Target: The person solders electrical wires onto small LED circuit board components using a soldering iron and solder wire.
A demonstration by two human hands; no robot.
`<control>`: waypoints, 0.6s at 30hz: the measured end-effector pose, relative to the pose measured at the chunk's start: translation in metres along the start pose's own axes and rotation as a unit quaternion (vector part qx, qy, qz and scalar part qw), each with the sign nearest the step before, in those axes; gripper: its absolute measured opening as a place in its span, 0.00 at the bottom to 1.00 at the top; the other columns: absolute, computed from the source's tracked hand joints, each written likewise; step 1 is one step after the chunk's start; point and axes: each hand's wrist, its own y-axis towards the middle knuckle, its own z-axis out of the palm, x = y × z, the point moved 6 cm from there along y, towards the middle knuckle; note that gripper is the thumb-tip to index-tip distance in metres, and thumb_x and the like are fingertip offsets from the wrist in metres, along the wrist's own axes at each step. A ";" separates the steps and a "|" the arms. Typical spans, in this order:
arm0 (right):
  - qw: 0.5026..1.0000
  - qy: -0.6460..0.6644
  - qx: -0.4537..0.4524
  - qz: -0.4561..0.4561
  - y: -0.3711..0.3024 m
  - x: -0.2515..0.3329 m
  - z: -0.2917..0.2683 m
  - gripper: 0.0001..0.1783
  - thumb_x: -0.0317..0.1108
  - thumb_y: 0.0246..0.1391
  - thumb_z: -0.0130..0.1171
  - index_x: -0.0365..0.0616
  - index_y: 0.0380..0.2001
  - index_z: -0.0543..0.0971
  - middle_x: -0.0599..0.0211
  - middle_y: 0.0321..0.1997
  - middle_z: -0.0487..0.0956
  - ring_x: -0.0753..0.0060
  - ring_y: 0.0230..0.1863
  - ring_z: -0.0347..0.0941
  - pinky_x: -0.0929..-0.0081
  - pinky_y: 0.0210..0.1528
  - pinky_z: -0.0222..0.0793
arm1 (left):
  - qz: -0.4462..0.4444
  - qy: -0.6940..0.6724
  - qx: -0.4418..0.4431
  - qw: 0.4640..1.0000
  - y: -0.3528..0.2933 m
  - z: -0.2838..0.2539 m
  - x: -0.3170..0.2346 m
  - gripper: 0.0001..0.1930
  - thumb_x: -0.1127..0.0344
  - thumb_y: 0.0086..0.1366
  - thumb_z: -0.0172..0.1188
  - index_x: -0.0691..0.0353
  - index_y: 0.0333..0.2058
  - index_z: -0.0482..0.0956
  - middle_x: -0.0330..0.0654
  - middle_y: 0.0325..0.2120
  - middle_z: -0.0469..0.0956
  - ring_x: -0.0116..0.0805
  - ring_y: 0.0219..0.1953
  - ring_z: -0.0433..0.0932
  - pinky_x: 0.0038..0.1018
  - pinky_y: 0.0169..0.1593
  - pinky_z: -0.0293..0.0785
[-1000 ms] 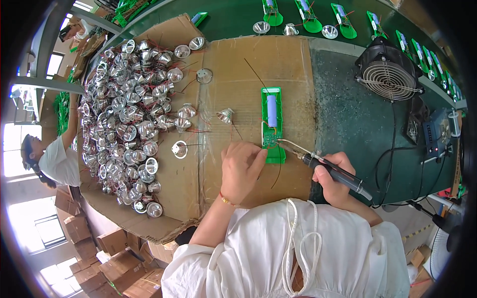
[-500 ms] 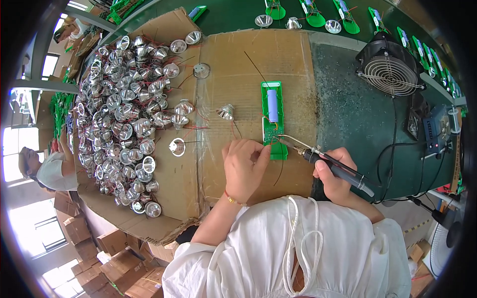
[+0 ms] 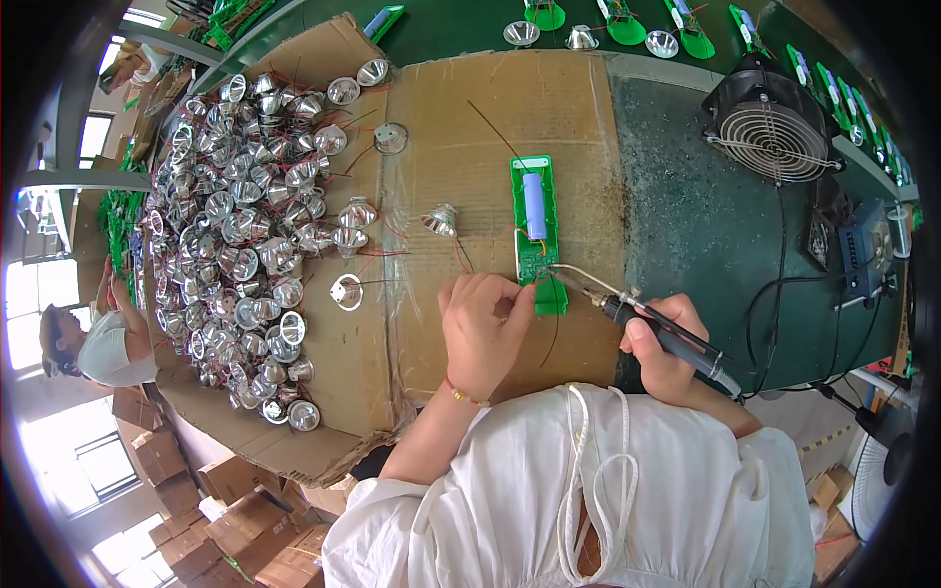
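A green plastic housing (image 3: 520,201) lies lengthwise on the cardboard, with a lilac cylindrical battery cell (image 3: 534,206) and a small green circuit board (image 3: 534,267) in it. My left hand (image 3: 485,323) is closed in a pinch at the board's left edge, on a thin red wire (image 3: 540,281). In my right hand (image 3: 667,343) is a soldering iron (image 3: 652,328) with a curved metal solder-feed tube beside its tip. The tip meets the board's right side, close to my left fingertips. A dark wire hangs down past the housing's lower end.
Left of my hands, a cardboard tray (image 3: 338,407) holds a heap of silver reflector cups (image 3: 240,225). One loose reflector (image 3: 441,220) sits nearer the housing. To the right are a black fan (image 3: 769,137) and a blue soldering station (image 3: 865,250). More green housings (image 3: 624,24) line the far edge.
The whole view has shifted very slightly. Both hands, the soldering iron and the housing keep nearly the same places relative to each other.
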 end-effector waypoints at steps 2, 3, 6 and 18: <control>1.000 0.018 -0.017 -0.006 0.000 0.001 -0.002 0.10 0.29 0.50 0.54 0.37 0.29 0.65 0.64 0.20 0.71 0.81 0.18 0.67 0.81 0.21 0.66 | 0.000 0.000 0.002 1.000 0.000 0.000 0.000 0.08 0.68 0.50 0.61 0.57 0.18 0.71 0.35 0.14 0.70 0.35 0.23 0.68 0.31 0.37 0.59; 1.000 0.016 -0.020 -0.013 0.001 0.005 -0.003 0.10 0.29 0.51 0.54 0.37 0.29 0.65 0.64 0.20 0.71 0.81 0.18 0.67 0.81 0.20 0.66 | -0.005 0.001 0.007 1.000 0.001 0.000 -0.001 0.08 0.68 0.50 0.61 0.57 0.18 0.71 0.35 0.14 0.70 0.35 0.23 0.68 0.31 0.37 0.59; 1.000 0.005 -0.009 -0.019 0.002 0.003 -0.004 0.09 0.29 0.51 0.53 0.37 0.30 0.65 0.63 0.20 0.71 0.81 0.18 0.67 0.81 0.20 0.65 | -0.007 0.002 0.010 1.000 0.000 0.000 0.000 0.08 0.68 0.50 0.61 0.57 0.17 0.71 0.35 0.14 0.70 0.35 0.23 0.68 0.31 0.37 0.59; 1.000 0.012 0.004 0.001 0.006 0.000 0.001 0.10 0.30 0.50 0.55 0.37 0.29 0.65 0.64 0.19 0.73 0.81 0.19 0.69 0.81 0.21 0.65 | -0.102 -0.089 0.018 0.991 0.002 -0.004 0.007 0.06 0.68 0.52 0.60 0.60 0.20 0.73 0.38 0.22 0.73 0.36 0.27 0.71 0.32 0.39 0.61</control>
